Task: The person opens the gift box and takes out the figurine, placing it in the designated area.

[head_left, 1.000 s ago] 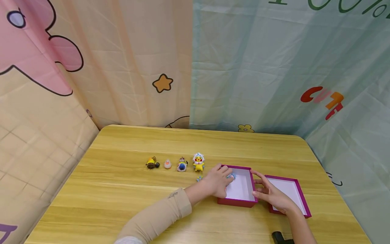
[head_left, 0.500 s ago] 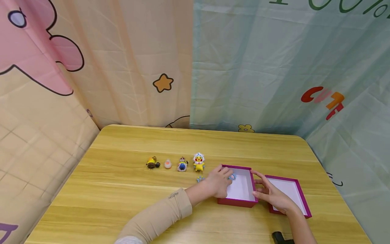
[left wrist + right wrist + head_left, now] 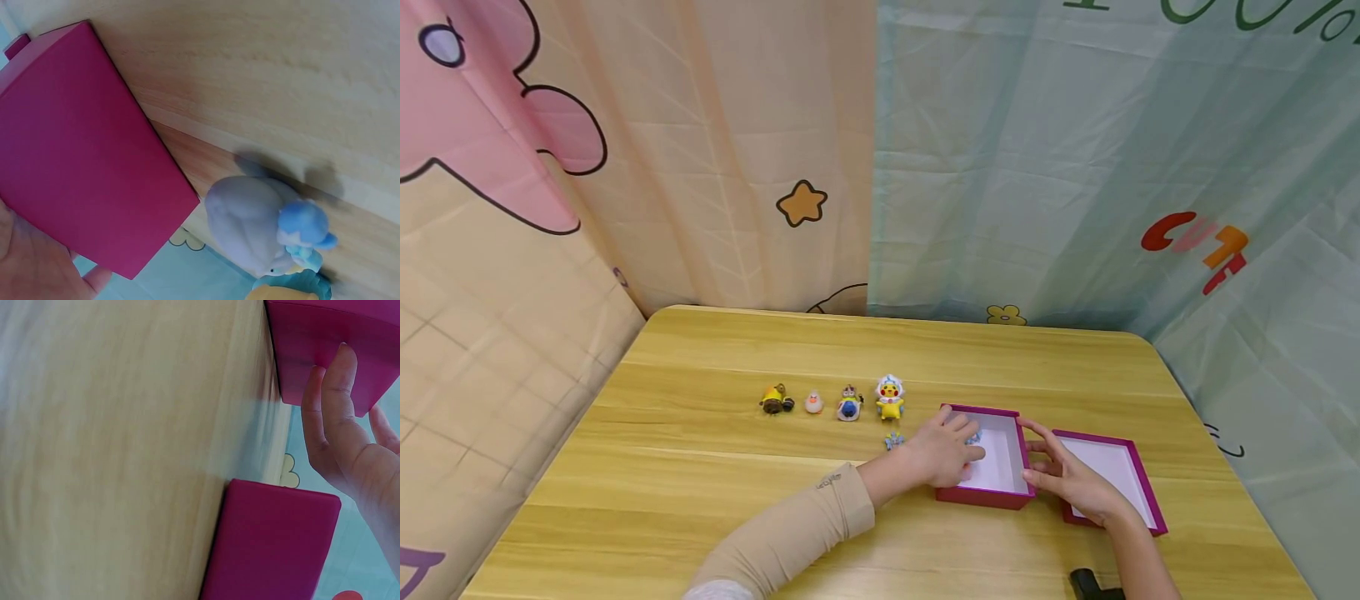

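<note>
My left hand (image 3: 946, 450) reaches over the left wall of an open magenta box (image 3: 985, 498) with a white inside. A small blue toy (image 3: 974, 437) lies in it, partly covered by the fingers. Something reddish shows beneath the hand; its kind is hidden. My right hand (image 3: 1070, 482) rests against the box's right wall, its fingertips touching the outside in the right wrist view. Left of the box sits a small blue figurine (image 3: 893, 440). Behind it stands a yellow figurine with a white hood (image 3: 890, 398), in line with a blue-and-white figurine (image 3: 849, 404).
Farther left are a pale duck figure (image 3: 813, 402) and a yellow-and-brown toy (image 3: 775, 400). The magenta lid (image 3: 1131, 475) lies inside up, right of the box, partly under the right wrist. A black object (image 3: 1093, 585) is at the front edge. Curtains hang behind the table.
My left hand has shifted slightly right inside the box, its fingers more spread over the blue toy. The right hand, box and lid have stayed put.
</note>
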Action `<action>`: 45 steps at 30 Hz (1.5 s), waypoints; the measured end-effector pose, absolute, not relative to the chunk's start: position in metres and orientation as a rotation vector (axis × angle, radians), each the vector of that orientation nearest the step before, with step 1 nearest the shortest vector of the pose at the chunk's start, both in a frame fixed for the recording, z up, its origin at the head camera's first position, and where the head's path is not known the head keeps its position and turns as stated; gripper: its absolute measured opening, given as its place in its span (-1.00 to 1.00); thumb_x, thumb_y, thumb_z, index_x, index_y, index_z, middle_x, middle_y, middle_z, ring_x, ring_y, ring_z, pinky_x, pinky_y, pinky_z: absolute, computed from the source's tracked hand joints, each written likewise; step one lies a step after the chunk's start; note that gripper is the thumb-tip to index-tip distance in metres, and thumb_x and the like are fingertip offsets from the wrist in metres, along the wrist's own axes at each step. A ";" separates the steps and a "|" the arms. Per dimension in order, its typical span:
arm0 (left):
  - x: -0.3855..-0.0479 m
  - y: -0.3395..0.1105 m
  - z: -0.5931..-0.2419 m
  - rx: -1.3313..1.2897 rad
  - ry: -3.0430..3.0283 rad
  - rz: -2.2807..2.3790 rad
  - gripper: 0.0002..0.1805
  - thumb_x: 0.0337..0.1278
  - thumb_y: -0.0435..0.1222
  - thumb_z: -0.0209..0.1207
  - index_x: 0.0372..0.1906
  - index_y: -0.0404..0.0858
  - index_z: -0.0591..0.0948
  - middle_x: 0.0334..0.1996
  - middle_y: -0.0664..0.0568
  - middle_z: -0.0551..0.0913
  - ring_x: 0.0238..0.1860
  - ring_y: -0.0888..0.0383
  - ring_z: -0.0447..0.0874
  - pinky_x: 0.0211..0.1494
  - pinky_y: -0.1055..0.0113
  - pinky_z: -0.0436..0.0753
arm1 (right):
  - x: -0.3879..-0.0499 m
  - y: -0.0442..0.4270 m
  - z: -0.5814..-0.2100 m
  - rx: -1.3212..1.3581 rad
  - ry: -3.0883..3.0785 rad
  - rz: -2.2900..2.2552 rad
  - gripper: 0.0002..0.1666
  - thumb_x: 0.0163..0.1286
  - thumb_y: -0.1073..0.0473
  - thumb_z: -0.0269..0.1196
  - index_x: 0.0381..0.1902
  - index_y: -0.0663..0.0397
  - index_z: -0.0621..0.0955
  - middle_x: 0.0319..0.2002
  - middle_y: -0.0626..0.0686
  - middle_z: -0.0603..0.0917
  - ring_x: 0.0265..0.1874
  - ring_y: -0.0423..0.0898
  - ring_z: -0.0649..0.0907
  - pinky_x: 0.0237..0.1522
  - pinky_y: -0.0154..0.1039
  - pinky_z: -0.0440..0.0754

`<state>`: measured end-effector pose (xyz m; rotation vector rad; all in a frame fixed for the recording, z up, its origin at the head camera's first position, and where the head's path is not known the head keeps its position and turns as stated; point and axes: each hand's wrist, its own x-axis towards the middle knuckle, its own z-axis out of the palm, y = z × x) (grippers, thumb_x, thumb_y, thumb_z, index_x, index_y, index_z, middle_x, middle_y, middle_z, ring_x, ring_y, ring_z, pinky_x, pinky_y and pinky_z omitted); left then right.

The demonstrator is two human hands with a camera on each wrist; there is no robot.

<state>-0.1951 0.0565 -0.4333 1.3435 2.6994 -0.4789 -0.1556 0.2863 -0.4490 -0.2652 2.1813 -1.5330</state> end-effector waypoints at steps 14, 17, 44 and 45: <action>-0.197 0.057 -0.439 1.345 2.736 -0.389 -0.50 0.22 0.12 -0.11 0.24 0.11 0.34 0.25 0.20 0.27 0.27 0.21 0.14 0.33 0.19 0.05 | -0.155 0.285 -0.448 -0.248 2.192 -1.526 -0.10 0.31 0.20 0.14 0.41 -0.02 -0.13 0.26 0.46 0.03 0.15 0.42 0.26 0.05 0.01 0.46; -0.198 0.056 -0.440 1.360 2.745 -0.383 -0.49 0.22 0.12 -0.11 0.24 0.08 0.35 0.24 0.20 0.29 0.26 0.22 0.16 0.32 0.20 0.06 | -0.155 0.286 -0.449 -0.253 2.188 -1.536 -0.10 0.31 0.21 0.14 0.41 -0.01 -0.13 0.25 0.46 0.03 0.14 0.41 0.28 0.03 -0.04 0.48; -0.197 0.056 -0.439 1.379 2.804 -0.453 -0.59 0.22 0.09 -0.12 0.10 0.09 0.46 0.08 0.24 0.44 0.13 0.24 0.28 0.17 0.31 0.13 | -0.156 0.286 -0.449 -0.277 2.190 -1.529 -0.11 0.32 0.22 0.13 0.41 0.01 -0.13 0.24 0.47 0.04 0.10 0.33 0.34 -0.01 -0.17 0.51; -0.197 0.056 -0.439 1.380 2.807 -0.453 -0.60 0.22 0.08 -0.12 0.09 0.09 0.46 0.08 0.24 0.44 0.13 0.25 0.28 0.17 0.30 0.13 | -0.156 0.286 -0.449 -0.266 2.192 -1.525 -0.11 0.31 0.21 0.13 0.41 0.00 -0.13 0.24 0.46 0.04 0.10 0.33 0.34 -0.01 -0.15 0.51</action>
